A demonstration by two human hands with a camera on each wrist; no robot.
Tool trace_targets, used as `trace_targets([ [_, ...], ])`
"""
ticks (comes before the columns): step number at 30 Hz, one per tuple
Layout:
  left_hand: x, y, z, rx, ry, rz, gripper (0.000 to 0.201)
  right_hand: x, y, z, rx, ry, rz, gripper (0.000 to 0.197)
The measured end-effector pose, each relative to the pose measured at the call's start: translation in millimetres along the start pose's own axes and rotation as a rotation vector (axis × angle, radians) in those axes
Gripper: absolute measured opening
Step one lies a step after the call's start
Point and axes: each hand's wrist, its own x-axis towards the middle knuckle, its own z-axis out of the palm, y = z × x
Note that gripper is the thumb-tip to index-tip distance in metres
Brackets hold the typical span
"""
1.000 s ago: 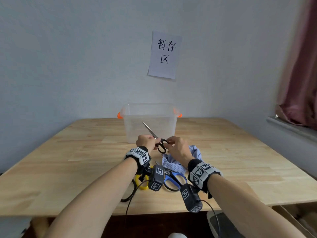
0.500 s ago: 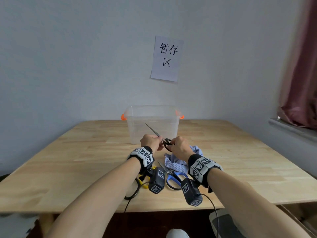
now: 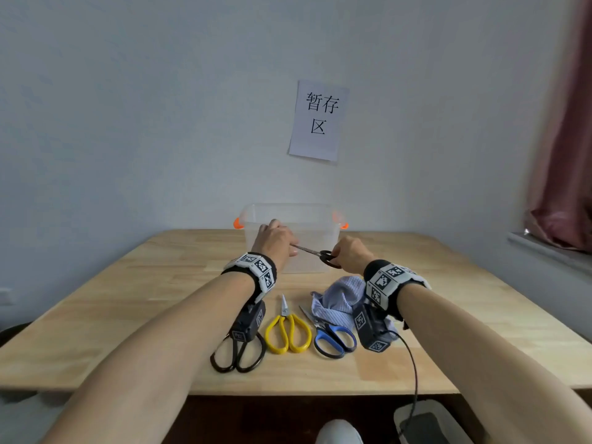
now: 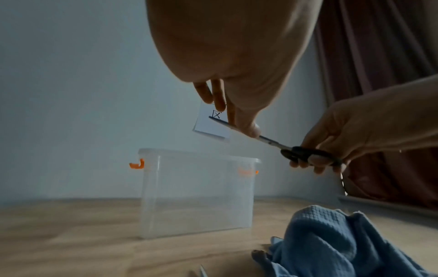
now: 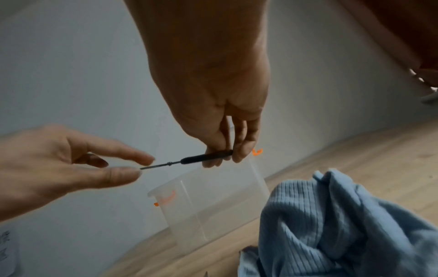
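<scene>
Grip: our right hand [image 3: 349, 254] pinches the black loops of the small black-handled scissors [image 3: 312, 251] in curled fingertips; our left hand [image 3: 274, 241] is spread, thumb [image 5: 118, 176] touching the blade tip, forefinger [image 5: 128, 151] apart above it
Scissors: in the air over the wooden table [image 3: 160, 283], on the near side of the clear plastic box [image 3: 307, 207], blades closed and pointing left
Cut risk: we judge that a pull or twist from the right could draw the steel across the thumb
Drop risk: only fingertips carry the weight; a slip would let the pair fall near the striped cloth [image 3: 336, 302] or the yellow-handled scissors [image 3: 288, 334]
Opening risk: if the loops part, the blades gape beside our left fingers
</scene>
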Motion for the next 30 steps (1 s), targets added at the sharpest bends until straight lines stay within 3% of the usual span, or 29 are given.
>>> trace_targets([
  [6,14.4,1.0,-12.0,0.175,-0.117,0.078,0.027,8.3,-8.3,-31.1,-0.132,-0.026,-0.066,0.033],
  [14,52.8,-18.2,-30.6,-0.014,-0.052,-0.012,0.015,46.3,-25.6,-52.7,-0.139,0.047,-0.132,0.026],
  [20,91.0,-37.0,-37.9,-0.023,0.028,0.02,0.016,86.5,-37.1,-61.8,-0.121,0.181,-0.196,0.027],
  [30,151.4,-72.9,-32.0,-0.19,0.023,-0.004,0.016,158.1,-31.3,-59.0,-0.131,0.257,-0.282,0.033],
])
